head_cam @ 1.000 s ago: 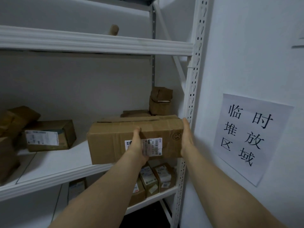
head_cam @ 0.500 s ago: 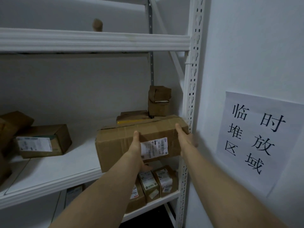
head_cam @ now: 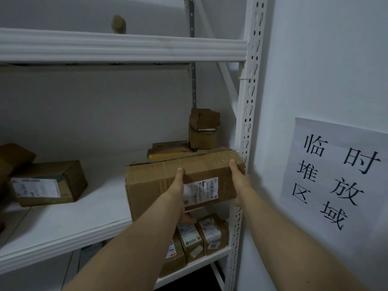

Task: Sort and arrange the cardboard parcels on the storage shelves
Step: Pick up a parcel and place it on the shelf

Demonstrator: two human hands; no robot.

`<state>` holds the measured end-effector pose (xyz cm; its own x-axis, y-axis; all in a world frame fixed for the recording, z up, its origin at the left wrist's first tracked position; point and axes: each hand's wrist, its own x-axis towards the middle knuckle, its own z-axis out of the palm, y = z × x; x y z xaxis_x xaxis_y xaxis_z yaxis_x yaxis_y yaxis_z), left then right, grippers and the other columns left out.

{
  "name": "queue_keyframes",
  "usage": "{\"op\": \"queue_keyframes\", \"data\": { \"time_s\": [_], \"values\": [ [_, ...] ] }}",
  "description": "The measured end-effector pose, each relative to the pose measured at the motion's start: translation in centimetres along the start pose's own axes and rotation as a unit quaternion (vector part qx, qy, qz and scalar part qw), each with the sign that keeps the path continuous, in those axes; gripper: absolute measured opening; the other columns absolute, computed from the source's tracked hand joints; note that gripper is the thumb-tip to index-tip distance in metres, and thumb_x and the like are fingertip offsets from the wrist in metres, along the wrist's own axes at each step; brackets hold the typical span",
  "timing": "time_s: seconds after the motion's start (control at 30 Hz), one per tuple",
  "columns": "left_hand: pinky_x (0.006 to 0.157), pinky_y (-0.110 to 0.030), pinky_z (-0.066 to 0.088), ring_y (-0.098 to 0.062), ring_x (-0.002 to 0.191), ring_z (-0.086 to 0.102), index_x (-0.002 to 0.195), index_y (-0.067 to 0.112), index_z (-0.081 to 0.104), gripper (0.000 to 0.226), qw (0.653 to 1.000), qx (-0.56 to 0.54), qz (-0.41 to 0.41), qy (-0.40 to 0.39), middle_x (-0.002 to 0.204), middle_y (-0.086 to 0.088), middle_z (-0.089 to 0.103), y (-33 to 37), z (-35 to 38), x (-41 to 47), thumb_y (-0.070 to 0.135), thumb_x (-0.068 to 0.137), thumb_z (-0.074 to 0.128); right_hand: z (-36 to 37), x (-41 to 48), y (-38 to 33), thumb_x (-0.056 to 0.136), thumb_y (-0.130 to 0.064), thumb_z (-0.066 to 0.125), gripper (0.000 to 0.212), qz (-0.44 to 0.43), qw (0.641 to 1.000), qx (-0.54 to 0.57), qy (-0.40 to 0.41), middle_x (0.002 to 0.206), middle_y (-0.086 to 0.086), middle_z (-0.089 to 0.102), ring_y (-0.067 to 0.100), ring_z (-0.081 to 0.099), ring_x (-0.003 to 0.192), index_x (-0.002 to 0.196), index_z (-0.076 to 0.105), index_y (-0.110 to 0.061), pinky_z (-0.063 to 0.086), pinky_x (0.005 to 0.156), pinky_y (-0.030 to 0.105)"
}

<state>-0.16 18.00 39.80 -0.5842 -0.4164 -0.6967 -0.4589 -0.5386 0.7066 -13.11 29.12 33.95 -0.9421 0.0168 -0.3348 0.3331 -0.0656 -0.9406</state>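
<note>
Since a second ago, the big box [head_cam: 159,185] has moved away from the labelled box [head_cam: 48,183] on the left. It is now closer to the small parcels [head_cam: 201,131] at the back. It sits at the right end of the middle shelf [head_cam: 84,217], with its right end just beside the white post [head_cam: 247,122]. Its front edge is at the lip of the shelf.

Your left grip [head_cam: 180,192] lies flat on the front face next to the white label, fingers straight and pointing up. The thumb seems to tuck under the bottom edge. Your right grip [head_cam: 238,181] lies flat on the right end, fingers straight too. Neither grip is curled round anything. You hold the box by pressing on it with open palms.

This box looks stiff and firm, so it should not bend when you push it. You are using both arms, so it may be a bit heavy, but you cannot tell that from looking. Shiny tape runs over the top and down the front, and that part is likely slippery. The top flap at the left looks a little lifted, so do not pull there.

Good places to hold are the two short ends, or under the bottom edge. Keep your right fingers out from between the box and the post.
</note>
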Motion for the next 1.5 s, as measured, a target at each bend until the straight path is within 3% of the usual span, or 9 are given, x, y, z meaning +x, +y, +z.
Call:
{"op": "queue_keyframes", "data": {
  "time_s": [0.17, 0.37, 0.43, 0.53, 0.77, 1.03, 1.17, 1.37, 1.5],
  "values": [
    [0.102, -0.066, 0.032, -0.045, 0.135, 0.025, 0.15, 0.016, 0.017, 0.102, 1.0, 0.011, 0.015, -0.013, 0.151, -0.017, 0.022, -0.4, 0.0, -1.2, 0.066, 0.074, 0.064, 0.1, -0.8, 0.4, 0.043, -0.102, 0.038, 0.132, 0.001, 0.999, 0.034, -0.001, 0.144, 0.014, 0.045, 0.04, 0.047, 0.127, 0.149, 0.027, -0.023, 0.035, 0.102, 0.059],
    [0.106, -0.062, 0.03, -0.041, 0.138, 0.021, 0.15, 0.015, 0.017, 0.091, 0.996, 0.074, 0.024, -0.05, 0.155, -0.014, 0.016, -0.7, -0.1, -2.6, 0.054, 0.082, 0.064, 0.5, 2.5, 1.8, 0.029, -0.108, 0.023, 0.144, 0.005, 0.999, 0.022, 0.044, 0.148, 0.011, 0.039, 0.039, 0.044, 0.13, 0.148, 0.028, -0.028, 0.032, 0.104, 0.062],
    [0.104, -0.062, 0.033, -0.042, 0.136, 0.026, 0.149, 0.014, 0.02, 0.095, 0.994, 0.095, 0.004, -0.059, 0.152, -0.017, 0.02, -0.5, -0.5, -1.9, 0.05, 0.078, 0.071, 0.4, -0.8, 0.5, 0.046, -0.105, 0.026, 0.133, 0.01, 0.997, 0.025, 0.075, 0.146, 0.015, 0.04, 0.038, 0.045, 0.128, 0.147, 0.03, -0.019, 0.037, 0.105, 0.055],
    [0.097, -0.06, 0.043, -0.044, 0.126, 0.042, 0.142, 0.006, 0.032, 0.101, 0.987, 0.136, -0.032, -0.073, 0.14, -0.025, 0.04, -0.3, -1.5, -0.8, 0.045, 0.065, 0.083, -0.1, -3.0, -0.5, 0.085, -0.078, 0.031, 0.091, -0.03, 0.987, -0.031, 0.157, 0.145, 0.022, 0.036, 0.038, 0.036, 0.132, 0.143, 0.037, -0.009, 0.034, 0.105, 0.05],
    [0.073, -0.038, 0.057, -0.031, 0.089, 0.067, 0.109, -0.002, 0.061, 0.041, 0.981, 0.153, 0.075, -0.09, 0.1, -0.02, 0.068, 2.2, -4.6, -2.7, 0.028, 0.083, 0.07, 2.8, -7.5, -2.2, 0.094, -0.059, 0.034, 0.065, -0.187, 0.949, -0.154, 0.204, 0.151, 0.013, 0.026, 0.033, 0.023, 0.139, 0.141, 0.039, -0.015, 0.017, 0.113, 0.046],
    [0.062, -0.035, 0.056, -0.028, 0.094, 0.066, 0.108, 0.0, 0.063, 0.033, 0.982, 0.106, 0.128, -0.089, 0.105, -0.017, 0.067, 5.7, -12.9, -5.7, 0.023, 0.085, 0.069, 10.9, -15.5, -3.1, 0.098, -0.05, 0.038, 0.052, -0.281, 0.927, -0.194, 0.152, 0.151, 0.01, 0.029, 0.031, 0.023, 0.139, 0.139, 0.044, -0.019, 0.015, 0.116, 0.045],
    [0.065, -0.033, 0.053, -0.022, 0.075, 0.064, 0.08, 0.005, 0.06, 0.018, 0.983, 0.085, 0.145, -0.071, 0.085, -0.009, 0.063, 6.9, -19.5, -6.0, 0.021, 0.088, 0.064, 16.7, -19.5, -1.9, 0.098, -0.045, 0.04, 0.047, -0.342, 0.902, -0.237, 0.115, 0.147, 0.008, 0.036, 0.028, 0.027, 0.137, 0.136, 0.048, -0.019, 0.016, 0.112, 0.04],
    [0.069, -0.028, 0.052, -0.019, 0.06, 0.054, 0.056, 0.014, 0.042, 0.038, 0.984, 0.064, 0.163, -0.019, 0.054, -0.003, 0.048, 8.8, -31.0, -4.7, 0.02, 0.092, 0.055, 26.9, -24.7, 1.4, 0.096, -0.039, 0.048, 0.04, -0.392, 0.874, -0.288, 0.023, 0.142, 0.007, 0.046, 0.027, 0.036, 0.133, 0.13, 0.055, -0.019, 0.026, 0.107, 0.036],
    [0.053, -0.028, 0.053, -0.019, 0.061, 0.055, 0.07, 0.008, 0.051, 0.024, 0.978, 0.081, 0.186, 0.043, 0.072, -0.008, 0.056, 9.6, -36.4, -4.2, 0.016, 0.091, 0.055, 31.3, -26.5, 3.3, 0.097, -0.037, 0.047, 0.041, -0.357, 0.877, -0.318, -0.042, 0.14, 0.011, 0.046, 0.03, 0.039, 0.131, 0.132, 0.052, -0.017, 0.028, 0.107, 0.036]
  ]
}}
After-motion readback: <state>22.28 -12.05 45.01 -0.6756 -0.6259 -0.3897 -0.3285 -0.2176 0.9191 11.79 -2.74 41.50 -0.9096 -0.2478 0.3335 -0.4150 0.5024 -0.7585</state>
